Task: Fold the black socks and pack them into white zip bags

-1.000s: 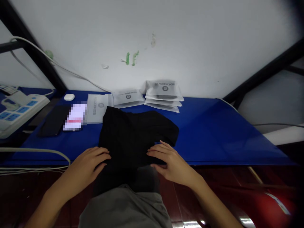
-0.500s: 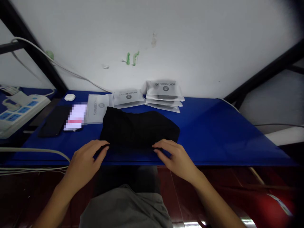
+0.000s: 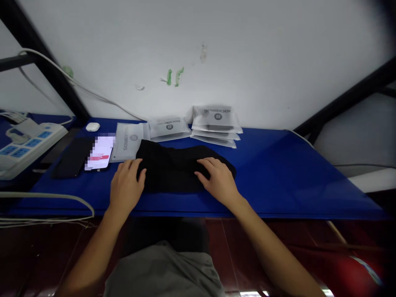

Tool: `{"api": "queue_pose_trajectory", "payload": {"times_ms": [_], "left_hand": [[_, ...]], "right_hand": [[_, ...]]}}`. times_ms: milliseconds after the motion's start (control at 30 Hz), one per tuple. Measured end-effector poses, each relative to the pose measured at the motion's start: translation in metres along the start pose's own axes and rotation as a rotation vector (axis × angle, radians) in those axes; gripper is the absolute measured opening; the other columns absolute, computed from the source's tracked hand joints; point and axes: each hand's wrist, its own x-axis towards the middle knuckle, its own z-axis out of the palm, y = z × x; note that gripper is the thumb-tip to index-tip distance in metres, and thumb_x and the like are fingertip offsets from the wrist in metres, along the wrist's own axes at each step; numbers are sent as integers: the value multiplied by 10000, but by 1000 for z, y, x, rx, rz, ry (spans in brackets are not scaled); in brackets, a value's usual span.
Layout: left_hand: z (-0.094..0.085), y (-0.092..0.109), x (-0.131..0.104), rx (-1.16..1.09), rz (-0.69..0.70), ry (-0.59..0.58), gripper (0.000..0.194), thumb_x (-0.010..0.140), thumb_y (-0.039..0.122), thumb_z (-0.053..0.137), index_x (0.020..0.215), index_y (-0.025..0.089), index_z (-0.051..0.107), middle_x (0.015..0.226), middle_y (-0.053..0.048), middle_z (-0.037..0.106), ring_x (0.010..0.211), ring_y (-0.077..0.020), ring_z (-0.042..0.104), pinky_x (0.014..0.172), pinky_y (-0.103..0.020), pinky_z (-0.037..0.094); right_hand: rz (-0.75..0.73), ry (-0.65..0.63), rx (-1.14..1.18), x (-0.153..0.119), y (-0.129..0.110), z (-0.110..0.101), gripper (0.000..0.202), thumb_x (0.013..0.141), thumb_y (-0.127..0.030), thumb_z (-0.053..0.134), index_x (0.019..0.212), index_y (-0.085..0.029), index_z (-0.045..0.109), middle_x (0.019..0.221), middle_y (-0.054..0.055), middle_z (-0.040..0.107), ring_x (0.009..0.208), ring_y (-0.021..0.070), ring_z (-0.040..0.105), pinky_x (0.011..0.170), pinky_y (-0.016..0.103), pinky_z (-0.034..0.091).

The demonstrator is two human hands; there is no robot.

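A black cloth [image 3: 171,169] lies across the front of the blue table [image 3: 278,173]. On its left end rests my left hand [image 3: 127,183], fingers and thumb apart, touching the fabric. My right hand [image 3: 218,179] lies over the right part of the cloth, its thumb and fingers also spread. Neither hand is visibly closed on the fabric. The fingertips sit on dark cloth, so their exact contact is hard to make out.
Behind the cloth are a stack of frosted bags [image 3: 216,123], another bag [image 3: 169,128] and a flat one [image 3: 130,142]. To the left lie a lit phone [image 3: 100,152], a dark phone [image 3: 71,159], a white case [image 3: 92,126] and a power strip [image 3: 34,144].
Both hands have moved forward from the cloth's near edge onto its top, and their fingers have spread from a pinch. The near edge of the cloth now lies flat.
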Motion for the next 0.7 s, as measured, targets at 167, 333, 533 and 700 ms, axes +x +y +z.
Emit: {"api": "queue_pose_trajectory", "payload": {"times_ms": [167,333,533,700], "left_hand": [[5,12,-6,-59,229,8,291,938,229,415,1147,177,611,1145,-114,629,1074,-256,582,888,-406,501],[-2,13,-21,-146,442,-228,288,944,288,445,1149,197,626,1193,-92,634,1118,-238,575,940,-419,493],[2,2,-26,-66,412,-321,379,947,347,426,1265,185,554,1301,-120,579,1207,-269,524,976,-465,464],[4,-2,-22,-49,420,-366,425,896,141,377,1291,184,528,1308,-105,574,1198,-253,526,957,-435,472]], "right_hand": [[-75,71,-149,-9,-4,6,250,907,-255,513,1103,-168,642,1110,129,664,1012,282,615,820,440,502],[-222,-53,-49,-25,-19,-13,272,921,-285,512,1146,-205,643,1141,95,673,1049,239,621,951,455,472],[-234,-243,-77,-36,-18,-14,418,884,-332,575,1281,-203,560,1293,118,599,1212,278,540,1037,533,413],[-233,-236,-101,-34,-11,-6,365,900,-232,503,1256,-182,568,1250,104,627,1182,263,558,1041,521,408]]}}
